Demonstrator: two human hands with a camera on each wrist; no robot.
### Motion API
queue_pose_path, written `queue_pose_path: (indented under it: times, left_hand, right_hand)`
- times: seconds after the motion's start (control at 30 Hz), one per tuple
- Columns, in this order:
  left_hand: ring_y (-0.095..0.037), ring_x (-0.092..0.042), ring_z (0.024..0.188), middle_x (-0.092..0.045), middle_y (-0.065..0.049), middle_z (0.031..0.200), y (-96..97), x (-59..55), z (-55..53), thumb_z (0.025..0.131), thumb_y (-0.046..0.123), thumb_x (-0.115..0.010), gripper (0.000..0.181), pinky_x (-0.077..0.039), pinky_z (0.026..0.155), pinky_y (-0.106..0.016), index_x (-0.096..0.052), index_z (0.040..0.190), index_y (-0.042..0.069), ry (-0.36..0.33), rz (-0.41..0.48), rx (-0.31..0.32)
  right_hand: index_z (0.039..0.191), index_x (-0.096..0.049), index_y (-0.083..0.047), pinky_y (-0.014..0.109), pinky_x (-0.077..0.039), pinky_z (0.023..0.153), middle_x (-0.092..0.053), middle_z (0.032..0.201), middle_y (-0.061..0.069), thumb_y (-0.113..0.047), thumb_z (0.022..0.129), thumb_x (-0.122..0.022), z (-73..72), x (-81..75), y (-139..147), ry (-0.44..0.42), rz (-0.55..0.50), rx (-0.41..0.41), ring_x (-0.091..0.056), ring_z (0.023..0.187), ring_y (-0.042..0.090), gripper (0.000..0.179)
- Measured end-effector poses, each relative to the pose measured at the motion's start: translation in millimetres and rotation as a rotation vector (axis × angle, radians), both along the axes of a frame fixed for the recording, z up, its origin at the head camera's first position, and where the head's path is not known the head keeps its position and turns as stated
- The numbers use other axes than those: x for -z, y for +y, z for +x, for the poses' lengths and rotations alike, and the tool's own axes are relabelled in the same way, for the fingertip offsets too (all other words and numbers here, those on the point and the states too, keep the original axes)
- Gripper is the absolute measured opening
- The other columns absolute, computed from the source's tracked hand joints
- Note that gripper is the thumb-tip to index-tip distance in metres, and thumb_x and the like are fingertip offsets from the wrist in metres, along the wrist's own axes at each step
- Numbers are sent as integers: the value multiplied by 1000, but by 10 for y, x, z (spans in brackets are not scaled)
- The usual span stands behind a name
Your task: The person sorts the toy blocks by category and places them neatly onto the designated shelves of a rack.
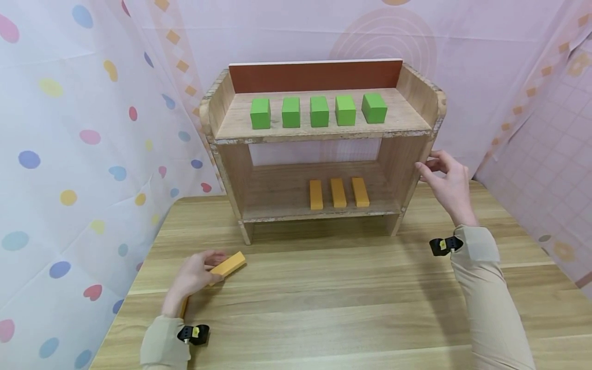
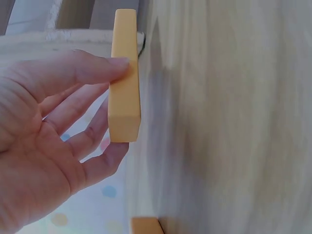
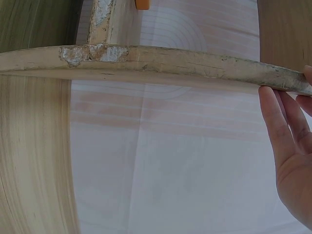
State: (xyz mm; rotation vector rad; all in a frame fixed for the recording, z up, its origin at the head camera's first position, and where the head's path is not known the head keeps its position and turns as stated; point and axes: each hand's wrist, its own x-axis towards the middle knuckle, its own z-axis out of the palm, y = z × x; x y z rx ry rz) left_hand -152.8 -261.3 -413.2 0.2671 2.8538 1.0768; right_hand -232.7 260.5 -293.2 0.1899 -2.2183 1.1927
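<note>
My left hand pinches a long yellow-orange block, thumb on one face and fingers on the far side. In the head view this block is tilted, front left of the shelf. A second orange block lies on the table near the left wrist, mostly hidden by it in the head view. At the right, my right hand grips the edge of the wooden shelf's side panel, thumb and fingers on opposite faces. Three orange blocks lie in a row on the shelf's lower board.
Several green blocks stand in a row on the upper board. A reddish-brown strip backs the top. The wooden table reaches patterned cloth at left, back and right. The shelf's short legs stand on the table.
</note>
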Motion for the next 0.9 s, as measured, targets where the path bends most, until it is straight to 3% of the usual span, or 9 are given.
queue_pose_path:
  times: [0.13, 0.43, 0.9]
  left_hand:
    - [-34, -65, 103, -69, -17, 113, 72, -32, -23, 73, -1, -74, 53, -55, 82, -44, -60, 123, 1, 30, 2, -2]
    - [-35, -64, 103, -68, -20, 114, 230, -103, -48, 72, -8, -70, 50, -56, 85, -44, -61, 121, -1, 115, 107, 29]
    - [-32, -64, 104, -68, -19, 114, 437, -151, -102, 73, -10, -71, 48, -54, 89, -45, -64, 119, 1, 277, 237, -39]
  right_hand:
    - [106, -62, 4, 4, -48, 56, -51, 70, -37, -15, 88, -66, 6, -3, 1, -2, -1, -1, -54, 62, -18, 27]
    - [107, -63, 4, 2, -46, 58, -52, 70, -36, -15, 87, -67, 7, -8, 4, 2, 11, -2, -53, 66, -18, 27]
    - [106, -62, 4, 4, -48, 57, -52, 69, -35, -16, 88, -66, 13, -1, -4, -5, -8, 5, -54, 66, -18, 27]
